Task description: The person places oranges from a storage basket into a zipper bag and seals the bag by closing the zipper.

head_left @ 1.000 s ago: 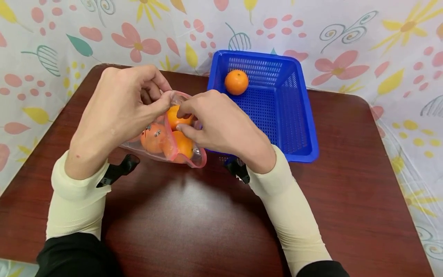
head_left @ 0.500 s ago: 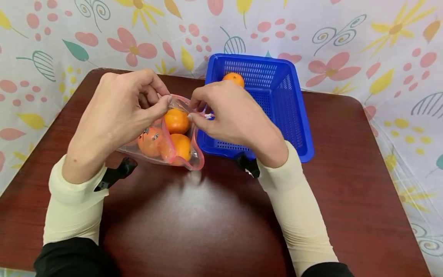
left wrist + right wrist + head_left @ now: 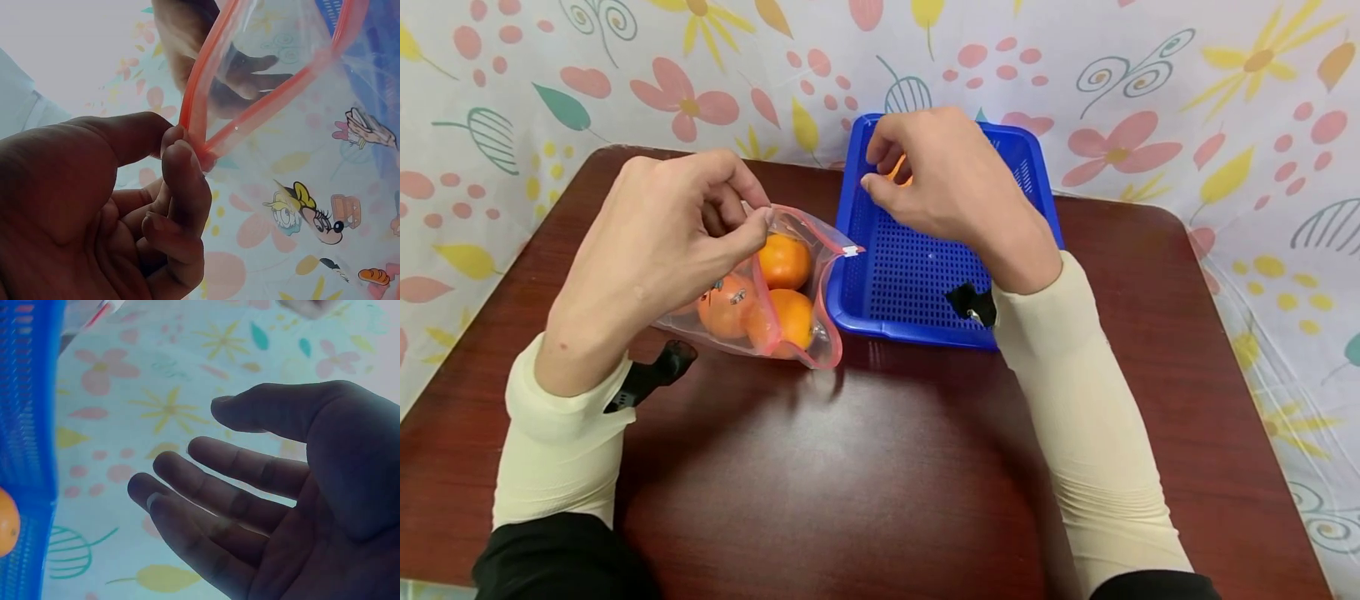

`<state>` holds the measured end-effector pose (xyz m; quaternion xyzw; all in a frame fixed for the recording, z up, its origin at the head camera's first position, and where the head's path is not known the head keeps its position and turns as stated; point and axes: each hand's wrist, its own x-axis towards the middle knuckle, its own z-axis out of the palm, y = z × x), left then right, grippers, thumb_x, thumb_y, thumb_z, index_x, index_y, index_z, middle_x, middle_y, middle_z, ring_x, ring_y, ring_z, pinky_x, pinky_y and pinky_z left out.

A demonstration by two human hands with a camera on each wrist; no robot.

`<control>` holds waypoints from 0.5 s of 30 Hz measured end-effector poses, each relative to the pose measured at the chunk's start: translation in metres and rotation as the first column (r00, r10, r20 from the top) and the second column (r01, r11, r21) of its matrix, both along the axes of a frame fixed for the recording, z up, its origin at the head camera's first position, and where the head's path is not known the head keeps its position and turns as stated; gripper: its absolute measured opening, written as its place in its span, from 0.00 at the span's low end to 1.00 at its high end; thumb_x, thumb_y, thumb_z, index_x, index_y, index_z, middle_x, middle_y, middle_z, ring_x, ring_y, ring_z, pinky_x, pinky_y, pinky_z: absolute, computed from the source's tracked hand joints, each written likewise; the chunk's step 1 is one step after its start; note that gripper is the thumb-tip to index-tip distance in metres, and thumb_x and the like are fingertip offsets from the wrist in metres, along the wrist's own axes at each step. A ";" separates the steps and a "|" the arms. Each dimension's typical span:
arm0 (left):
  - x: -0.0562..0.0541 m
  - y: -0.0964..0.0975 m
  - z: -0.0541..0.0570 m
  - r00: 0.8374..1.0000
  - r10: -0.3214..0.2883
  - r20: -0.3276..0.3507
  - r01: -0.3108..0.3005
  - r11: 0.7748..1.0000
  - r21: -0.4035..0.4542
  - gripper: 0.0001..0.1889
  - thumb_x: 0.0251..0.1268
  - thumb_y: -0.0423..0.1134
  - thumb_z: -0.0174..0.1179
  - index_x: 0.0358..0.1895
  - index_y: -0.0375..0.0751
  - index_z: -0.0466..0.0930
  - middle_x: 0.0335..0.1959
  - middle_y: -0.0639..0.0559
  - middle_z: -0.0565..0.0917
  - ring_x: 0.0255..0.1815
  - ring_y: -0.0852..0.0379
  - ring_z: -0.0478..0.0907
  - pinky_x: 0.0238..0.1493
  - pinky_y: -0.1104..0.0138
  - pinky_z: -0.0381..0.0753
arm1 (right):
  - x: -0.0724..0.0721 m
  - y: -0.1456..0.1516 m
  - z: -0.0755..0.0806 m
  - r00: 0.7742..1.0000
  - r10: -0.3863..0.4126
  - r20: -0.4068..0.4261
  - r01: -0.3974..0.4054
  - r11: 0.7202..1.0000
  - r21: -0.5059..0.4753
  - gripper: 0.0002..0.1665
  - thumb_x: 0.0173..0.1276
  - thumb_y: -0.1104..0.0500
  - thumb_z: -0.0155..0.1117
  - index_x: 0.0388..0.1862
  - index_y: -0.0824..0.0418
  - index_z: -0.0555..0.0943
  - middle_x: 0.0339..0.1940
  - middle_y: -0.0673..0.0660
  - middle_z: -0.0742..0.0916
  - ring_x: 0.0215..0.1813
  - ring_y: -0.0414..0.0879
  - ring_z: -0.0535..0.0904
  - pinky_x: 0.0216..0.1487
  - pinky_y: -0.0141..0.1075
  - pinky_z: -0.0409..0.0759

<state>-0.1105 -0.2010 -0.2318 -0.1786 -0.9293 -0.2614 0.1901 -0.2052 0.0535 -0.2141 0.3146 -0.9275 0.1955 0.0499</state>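
Note:
Pinched at its pink zip rim by my left hand (image 3: 651,250), a clear zip bag (image 3: 826,337) hangs open with several oranges (image 3: 785,262) inside. The left wrist view shows thumb and fingers closed on the corner of the rim (image 3: 203,134), and cartoon prints on the plastic. A white slider (image 3: 851,251) sits at the bag's right corner. My right hand (image 3: 951,179) is over the blue basket (image 3: 842,212), holding nothing, its fingers loosely bent. Behind those fingers, a single orange (image 3: 7,522) lies in the basket, mostly hidden in the head view.
The basket stands at the back of the brown table (image 3: 865,467), right beside the bag. A flower-printed sheet (image 3: 1120,100) hangs behind the table and along its sides. Black wrist mounts (image 3: 655,379) stick out from the pale sleeves.
My right hand was at an orange in the bag, then at the bag's right rim, and has since moved up and right over the basket. My left hand keeps its pinch.

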 end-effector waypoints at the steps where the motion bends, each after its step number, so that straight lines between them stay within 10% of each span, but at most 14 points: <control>1: 0.000 0.000 0.000 1.000 0.002 0.004 -0.002 1.000 0.000 0.03 0.71 0.40 0.65 0.37 0.47 0.85 0.22 0.62 0.83 0.18 0.67 0.74 0.25 0.71 0.68 | -0.003 0.001 0.000 1.000 -0.014 0.012 0.014 1.000 0.013 0.15 0.76 0.55 0.66 0.53 0.63 0.87 0.51 0.59 0.91 0.51 0.50 0.86 0.54 0.43 0.85; 15: 0.000 0.003 0.001 0.999 0.004 0.040 -0.004 1.000 -0.007 0.03 0.68 0.38 0.64 0.40 0.51 0.86 0.24 0.63 0.84 0.21 0.68 0.76 0.27 0.71 0.70 | -0.061 0.009 -0.017 0.985 -0.129 0.114 0.110 0.982 0.155 0.27 0.73 0.58 0.64 0.68 0.64 0.80 0.65 0.67 0.84 0.66 0.61 0.79 0.68 0.53 0.79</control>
